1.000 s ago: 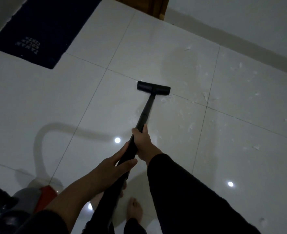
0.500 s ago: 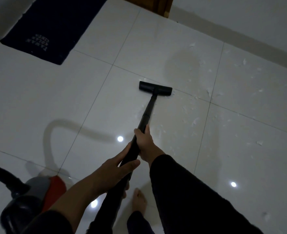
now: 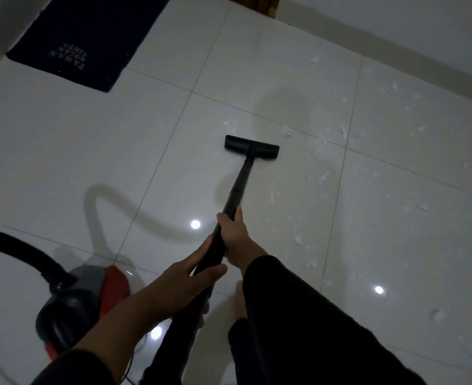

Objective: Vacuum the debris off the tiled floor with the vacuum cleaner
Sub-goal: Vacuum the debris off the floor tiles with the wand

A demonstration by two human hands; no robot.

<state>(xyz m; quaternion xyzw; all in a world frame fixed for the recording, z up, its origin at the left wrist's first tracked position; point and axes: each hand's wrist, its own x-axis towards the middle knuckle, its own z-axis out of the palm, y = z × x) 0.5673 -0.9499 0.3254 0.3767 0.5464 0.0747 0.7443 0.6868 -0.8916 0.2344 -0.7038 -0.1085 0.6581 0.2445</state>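
I hold the black vacuum wand (image 3: 239, 187) with both hands. My right hand (image 3: 236, 236) grips it higher up the tube, and my left hand (image 3: 189, 276) is wrapped around it nearer my body. The flat black floor nozzle (image 3: 251, 147) rests on the glossy white tiled floor (image 3: 76, 162). Small white scraps of debris (image 3: 323, 177) lie scattered to the right of the nozzle and further right. The red and grey vacuum body (image 3: 90, 290) sits at lower left, with its black hose (image 3: 20, 248) curving off to the left edge.
A dark blue doormat (image 3: 87, 37) with white lettering lies at upper left. A white wall with a skirting (image 3: 396, 43) runs along the upper right, and a wooden door frame (image 3: 262, 4) stands at the top. My bare foot (image 3: 239, 298) shows beneath my right sleeve.
The nozzle has been drawn back toward me, off the tile joint it rested on. The view has shifted, bringing more of the vacuum body into sight at lower left.
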